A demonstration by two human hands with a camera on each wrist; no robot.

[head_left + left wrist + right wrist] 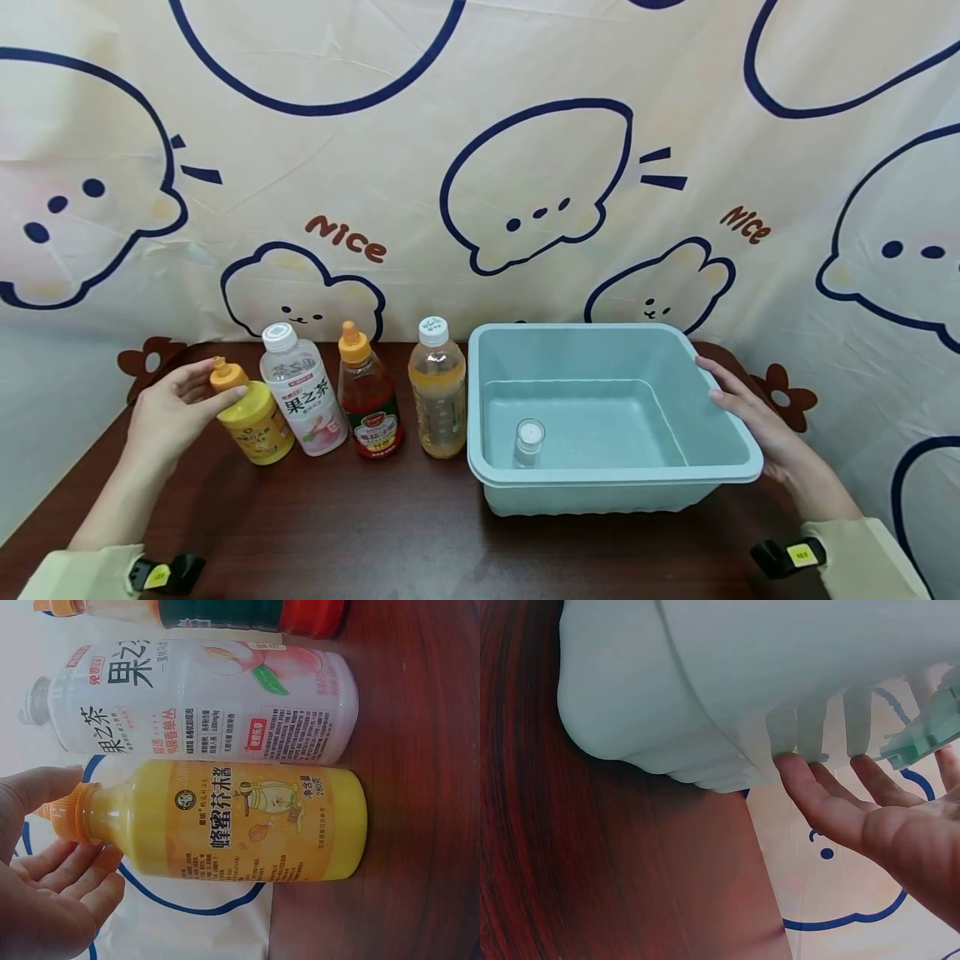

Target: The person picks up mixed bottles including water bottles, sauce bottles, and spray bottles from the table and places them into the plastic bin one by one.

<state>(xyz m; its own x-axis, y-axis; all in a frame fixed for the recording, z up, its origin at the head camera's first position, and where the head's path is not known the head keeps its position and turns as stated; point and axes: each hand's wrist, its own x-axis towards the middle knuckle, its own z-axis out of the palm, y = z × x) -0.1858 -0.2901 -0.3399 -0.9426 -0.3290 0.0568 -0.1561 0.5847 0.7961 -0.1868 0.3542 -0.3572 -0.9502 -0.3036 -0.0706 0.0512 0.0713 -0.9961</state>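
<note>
Watching remotely, I see the left hand pinching the yellow bottle by its cap, well left of the tub; the right hand, fingers loosely spread, touches the tub's right side. A tubward swing could topple the neighbouring tea bottle.

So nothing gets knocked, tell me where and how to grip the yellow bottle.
Likely best: wrap the yellow bottle below its shoulder, from the person's left; no bottle stands there, the peach-label bottle stands close opposite, and the body is wider than the orange cap.
</note>
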